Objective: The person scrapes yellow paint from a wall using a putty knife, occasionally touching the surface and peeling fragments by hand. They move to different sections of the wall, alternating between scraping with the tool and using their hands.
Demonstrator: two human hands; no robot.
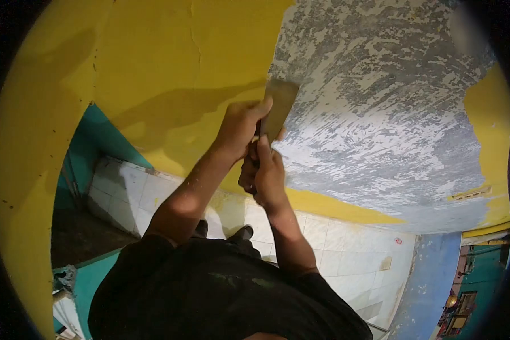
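A flat metal scraper (281,106) lies with its blade against the wall, where yellow paint (221,73) borders a scraped grey and white patch (368,113). My left hand (245,127) is closed on the scraper's side, its thumb along the blade's edge. Just below, my right hand (265,173) is wrapped round the dark handle, which the fingers mostly hide. A few fingertips show behind the blade.
White floor tiles (345,243) lie below the wall. A green wall section (105,133) borders an opening at the left. At the lower right are a blue wall (433,277) and cluttered shelving. Dark shoes (242,232) show under my body.
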